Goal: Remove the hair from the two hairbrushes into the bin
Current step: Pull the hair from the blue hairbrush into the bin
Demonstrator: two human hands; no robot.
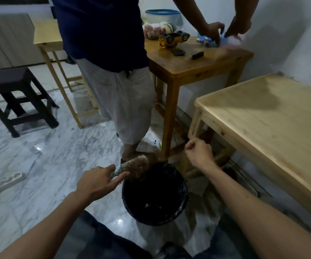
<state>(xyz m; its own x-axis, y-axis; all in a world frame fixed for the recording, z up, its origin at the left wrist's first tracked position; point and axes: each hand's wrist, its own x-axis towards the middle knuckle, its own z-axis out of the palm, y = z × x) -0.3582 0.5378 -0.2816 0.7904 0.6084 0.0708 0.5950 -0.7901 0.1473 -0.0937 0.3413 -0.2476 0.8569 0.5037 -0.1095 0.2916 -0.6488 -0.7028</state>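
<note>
My left hand holds a hairbrush by its handle, with the bristled head full of brownish hair over the left rim of the bin. The bin is round, lined with a black bag, and stands on the floor between my arms. My right hand hovers above and to the right of the bin with its fingers curled in. Whether it pinches any hair I cannot tell. I see only one hairbrush.
Another person stands just behind the bin at a brown wooden table with toys and small items. A pale wooden table is at my right. A black stool and a power strip are at the left.
</note>
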